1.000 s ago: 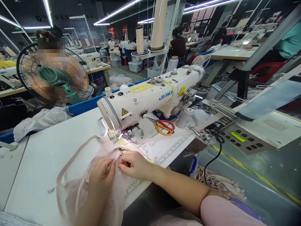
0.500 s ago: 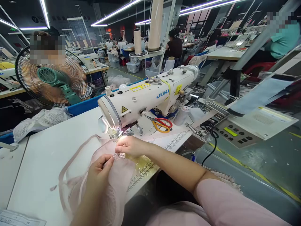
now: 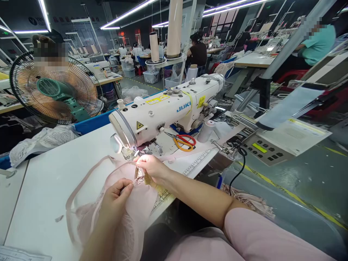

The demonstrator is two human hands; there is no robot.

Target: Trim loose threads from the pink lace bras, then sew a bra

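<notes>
A pale pink lace-trimmed garment (image 3: 141, 208) with narrow straps drapes over the front of the white sewing table (image 3: 54, 188). My left hand (image 3: 116, 195) pinches its edge between thumb and fingertips. Just beyond, my right hand (image 3: 150, 167) is closed on a thin pink strip of the same garment, close to the lit needle area of the white sewing machine (image 3: 163, 108). The exact hold of the right fingertips is partly hidden. Scissors (image 3: 185, 143) with red and orange handles lie behind the right hand, against the machine.
A thread cone (image 3: 206, 131) stands by the machine's base. The control box (image 3: 268, 148) juts out at right, above a grey bin (image 3: 299, 217). White lace pieces (image 3: 43, 143) lie at left, near a large fan (image 3: 54, 88). Other people sit at machines farther back.
My right hand has moved slightly away from my left, and the strip between them shows more. The whole view has shifted a little.
</notes>
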